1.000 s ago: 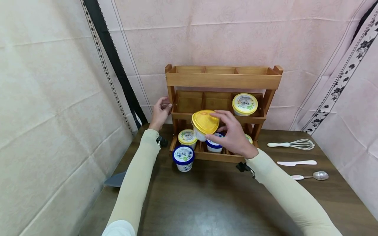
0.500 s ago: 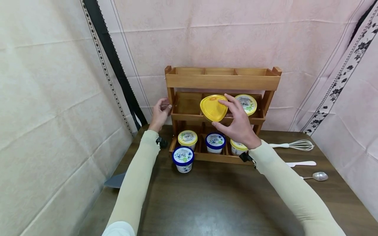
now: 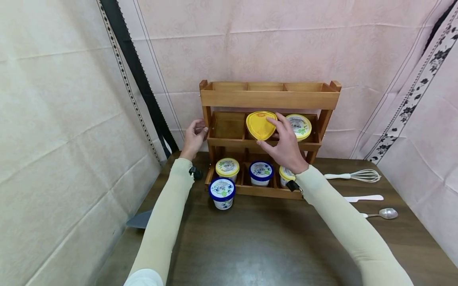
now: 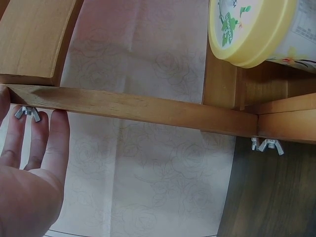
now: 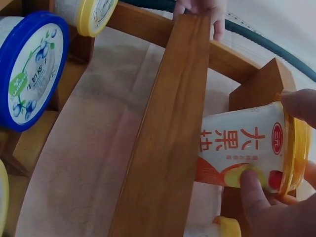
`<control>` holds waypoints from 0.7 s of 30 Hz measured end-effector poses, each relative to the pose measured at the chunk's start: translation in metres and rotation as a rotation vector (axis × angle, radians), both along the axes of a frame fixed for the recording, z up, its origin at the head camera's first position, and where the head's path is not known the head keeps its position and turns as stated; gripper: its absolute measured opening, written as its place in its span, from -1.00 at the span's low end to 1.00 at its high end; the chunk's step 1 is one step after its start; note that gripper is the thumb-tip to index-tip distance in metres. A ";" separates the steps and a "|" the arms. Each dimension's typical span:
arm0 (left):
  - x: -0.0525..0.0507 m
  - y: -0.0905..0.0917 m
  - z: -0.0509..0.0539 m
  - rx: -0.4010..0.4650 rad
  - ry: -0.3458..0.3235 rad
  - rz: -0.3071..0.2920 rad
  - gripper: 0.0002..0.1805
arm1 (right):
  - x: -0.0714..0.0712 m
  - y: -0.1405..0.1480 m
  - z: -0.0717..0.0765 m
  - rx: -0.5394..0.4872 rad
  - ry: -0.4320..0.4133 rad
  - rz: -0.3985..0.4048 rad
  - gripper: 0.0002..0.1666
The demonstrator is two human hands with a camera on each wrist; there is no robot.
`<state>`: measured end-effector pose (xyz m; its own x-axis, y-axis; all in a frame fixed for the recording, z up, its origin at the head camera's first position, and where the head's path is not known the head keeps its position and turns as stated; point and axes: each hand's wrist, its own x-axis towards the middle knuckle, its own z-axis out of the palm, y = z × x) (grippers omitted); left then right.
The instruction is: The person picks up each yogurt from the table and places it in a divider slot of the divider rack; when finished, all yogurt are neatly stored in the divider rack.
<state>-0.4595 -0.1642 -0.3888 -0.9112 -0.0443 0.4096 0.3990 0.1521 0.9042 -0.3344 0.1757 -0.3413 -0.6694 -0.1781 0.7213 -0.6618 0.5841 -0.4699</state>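
Note:
My right hand (image 3: 286, 145) holds a yellow-lidded yogurt cup (image 3: 261, 125) by its rim, at the middle tier of a wooden rack (image 3: 270, 98). In the right wrist view the cup's white side (image 5: 242, 148) with fruit pictures lies beyond a rack board, thumb and fingers around the lid end. Whether its base touches the shelf is hidden. My left hand (image 3: 194, 137) grips the rack's left side post; the left wrist view shows fingertips on the post (image 4: 133, 109) beside a wing nut. Another yellow-lidded cup (image 3: 299, 126) sits in the middle tier's right compartment.
The bottom tier holds a yellow-lidded cup (image 3: 227, 167), a blue-lidded cup (image 3: 261, 171) and a partly covered yellow-lidded cup (image 3: 286, 174). Another blue-lidded cup (image 3: 222, 192) stands before the rack. Right: whisk (image 3: 358, 175), knife (image 3: 365, 198), spoon (image 3: 386, 213). Left: a grey flat object (image 3: 139, 219).
My right hand has raised the yellow-lidded yogurt cup from the bottom tier up and rightward to the middle compartment of the middle tier. The left hand has stayed at the post.

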 end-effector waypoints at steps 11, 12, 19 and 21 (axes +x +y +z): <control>0.000 0.001 0.001 -0.007 0.007 0.002 -0.62 | -0.015 -0.002 0.007 0.036 -0.043 -0.065 -0.06; 0.001 0.000 0.001 -0.008 0.006 0.003 -0.62 | -0.015 -0.002 0.008 0.042 -0.053 -0.070 -0.06; 0.000 0.001 0.000 -0.015 0.003 0.005 -0.61 | -0.015 -0.001 0.012 0.051 -0.101 -0.056 -0.10; 0.000 0.001 0.000 -0.013 0.004 0.003 -0.61 | -0.015 -0.001 0.013 0.047 -0.104 -0.052 -0.11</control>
